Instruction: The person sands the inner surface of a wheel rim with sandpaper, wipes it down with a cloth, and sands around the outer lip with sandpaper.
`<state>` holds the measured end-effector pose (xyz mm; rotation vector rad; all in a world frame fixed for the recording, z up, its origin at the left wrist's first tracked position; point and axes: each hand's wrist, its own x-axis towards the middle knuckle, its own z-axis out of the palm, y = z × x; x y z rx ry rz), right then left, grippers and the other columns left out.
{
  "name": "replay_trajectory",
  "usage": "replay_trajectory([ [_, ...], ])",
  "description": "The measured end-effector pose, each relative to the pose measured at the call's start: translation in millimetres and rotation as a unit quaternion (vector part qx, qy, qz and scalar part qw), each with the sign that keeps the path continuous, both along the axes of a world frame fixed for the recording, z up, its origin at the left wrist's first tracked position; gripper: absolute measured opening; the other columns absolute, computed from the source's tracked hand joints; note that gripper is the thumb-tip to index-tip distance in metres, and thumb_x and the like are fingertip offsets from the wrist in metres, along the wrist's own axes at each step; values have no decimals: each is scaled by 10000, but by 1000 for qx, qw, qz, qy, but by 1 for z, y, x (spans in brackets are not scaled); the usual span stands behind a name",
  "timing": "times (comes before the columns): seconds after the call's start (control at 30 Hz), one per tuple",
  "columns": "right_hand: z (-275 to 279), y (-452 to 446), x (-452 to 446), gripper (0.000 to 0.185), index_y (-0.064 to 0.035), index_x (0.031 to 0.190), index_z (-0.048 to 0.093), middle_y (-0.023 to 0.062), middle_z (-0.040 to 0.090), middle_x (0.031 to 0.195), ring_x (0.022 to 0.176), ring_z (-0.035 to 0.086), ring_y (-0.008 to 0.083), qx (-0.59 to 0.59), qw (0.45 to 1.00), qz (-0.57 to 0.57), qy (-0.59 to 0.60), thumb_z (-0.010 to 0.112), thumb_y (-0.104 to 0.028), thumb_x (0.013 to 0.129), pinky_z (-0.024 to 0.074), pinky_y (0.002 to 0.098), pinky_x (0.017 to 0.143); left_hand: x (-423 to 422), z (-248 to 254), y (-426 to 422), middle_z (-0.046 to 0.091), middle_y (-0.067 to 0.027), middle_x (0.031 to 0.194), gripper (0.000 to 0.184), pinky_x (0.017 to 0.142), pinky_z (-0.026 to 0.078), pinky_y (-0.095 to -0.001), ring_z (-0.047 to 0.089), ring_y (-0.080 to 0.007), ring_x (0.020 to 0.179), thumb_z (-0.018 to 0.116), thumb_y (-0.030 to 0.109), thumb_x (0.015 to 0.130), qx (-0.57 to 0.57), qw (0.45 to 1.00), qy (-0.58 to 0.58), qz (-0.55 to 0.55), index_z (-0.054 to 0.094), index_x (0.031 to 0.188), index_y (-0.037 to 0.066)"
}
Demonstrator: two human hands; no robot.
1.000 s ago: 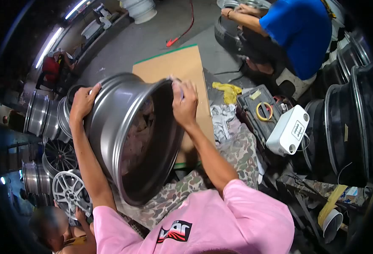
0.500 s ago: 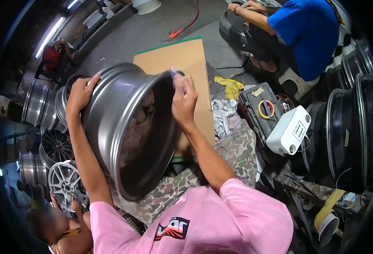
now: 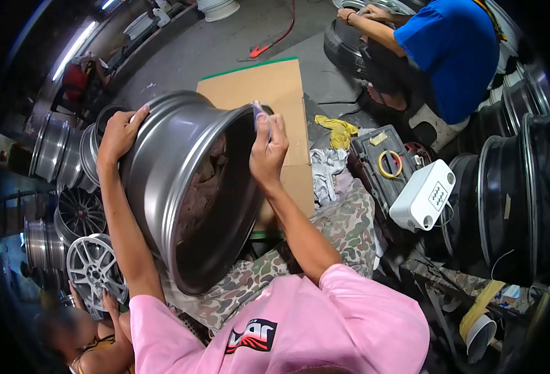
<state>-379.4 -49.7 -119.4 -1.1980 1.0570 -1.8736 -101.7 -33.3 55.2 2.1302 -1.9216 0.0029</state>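
— Two hands, both at one wheel rim (image 3: 163, 153): location of the rim?

— Tilted, lower edge over camouflage cloth (image 3: 356, 218), upper part in front of a cardboard sheet (image 3: 259, 87); wide mouth turned to the right.

— Left hand (image 3: 119, 134)?

— Clamped over the left flange near the top, thumb along the edge.

— Right hand (image 3: 269, 143)?

— Fingers folded tightly on a small pale-purple piece (image 3: 257, 111) at the upper lip of the right flange; material impossible to tell.

— Surroundings?

— At right, yellow cloth (image 3: 335, 129) and grey cloth (image 3: 327, 171) beside a dark case (image 3: 365, 149); tape roll (image 3: 400, 167) on the case, white socket box (image 3: 418, 196) just beside. Upper right, person in a blue shirt (image 3: 453, 62), near a tyre (image 3: 340, 47). Lower left, another person (image 3: 103, 352), hands on a white spoked wheel (image 3: 96, 271).
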Motion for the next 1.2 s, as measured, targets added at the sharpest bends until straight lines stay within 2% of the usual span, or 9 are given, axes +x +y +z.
replay_trajectory([
  [0.23,1,2,-7,270,-7,1124,755,156,632,900,867,582,321,-28,999,-11,45,549,-162,1041,458,419,799,1,-1,1,651,-289,766,621,723,500,-430,677,-350,696,558,530,1024,-3,1000,7,2,709,937,-67],
  [0.33,-19,-28,-19,270,-27,1151,761,141,626,886,873,585,307,0,981,-50,186,571,-179,1033,467,407,811,1,5,2,670,-283,785,618,745,509,-423,696,-356,734,562,543,1016,49,998,16,31,721,981,-53],
  [0.37,-16,-33,-22,264,-34,1144,768,146,632,894,876,586,318,7,991,-8,131,588,-186,1024,466,412,816,-2,6,3,680,-271,784,617,746,511,-417,704,-351,742,560,545,1017,46,998,13,32,722,997,-50],
  [0.6,-9,-34,-49,244,-67,1118,785,120,634,873,873,588,304,-24,982,49,182,620,-201,998,463,420,805,-4,7,5,695,-258,795,609,759,513,-419,710,-367,757,553,537,1022,52,998,21,36,727,1004,-46],
  [0.63,-10,-40,-52,244,-79,1109,789,115,634,868,873,591,309,-29,983,69,168,620,-214,996,463,427,800,-1,8,3,716,-199,780,598,746,509,-366,677,-206,725,527,512,1054,63,997,-25,25,715,1023,-54],
  [0.77,22,-24,-66,246,-82,1062,796,126,659,901,884,598,333,-86,967,101,216,616,-234,990,461,443,793,5,2,3,684,-207,742,602,715,492,-385,629,-194,677,526,506,1058,32,999,-1,0,704,996,-65],
  [0.87,13,-52,-70,253,-88,1060,800,117,635,875,885,595,327,-56,961,131,238,614,-243,989,456,451,805,-1,6,4,676,-283,802,621,755,515,-426,716,-385,773,540,547,1024,47,999,1,12,725,1008,-45],
  [1.0,26,-27,-72,261,-78,1014,800,147,654,891,895,607,352,-102,961,109,231,612,-257,987,468,472,795,1,4,6,658,-287,787,622,741,517,-416,710,-351,735,541,542,1026,35,999,12,3,709,1005,-57],
  [1.2,0,-28,-44,261,-20,1044,772,171,631,871,862,604,363,-38,983,42,177,614,-221,997,479,460,770,11,0,3,593,-301,742,601,700,491,-425,624,-297,635,563,508,1029,3,999,-16,-34,676,966,-78],
])
